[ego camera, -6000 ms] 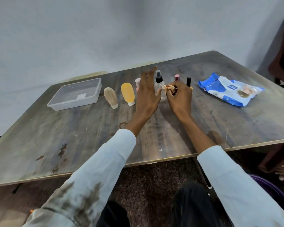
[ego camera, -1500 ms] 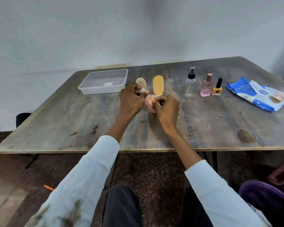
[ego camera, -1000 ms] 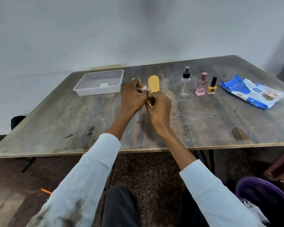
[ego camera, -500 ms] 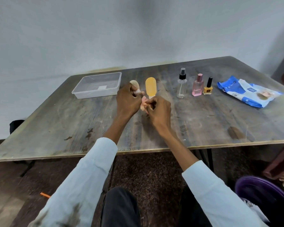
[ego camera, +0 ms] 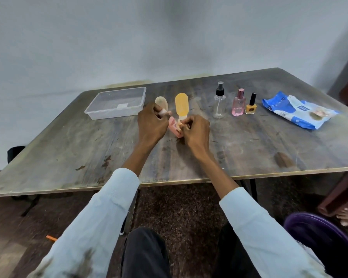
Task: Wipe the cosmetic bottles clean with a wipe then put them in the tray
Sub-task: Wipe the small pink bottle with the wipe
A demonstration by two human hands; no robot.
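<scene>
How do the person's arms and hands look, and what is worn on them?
Both arms wear long, pale blue-white sleeves pushed back partway, leaving the forearms bare. The left sleeve has dark, smudgy stains near its lower part. The right sleeve looks cleaner. The left hand and right hand are bare; no gloves, rings or watch show.

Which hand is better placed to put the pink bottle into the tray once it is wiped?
Probably the left hand: it grips the pink bottle and is nearer the tray. The right hand holds the wipe.
</scene>
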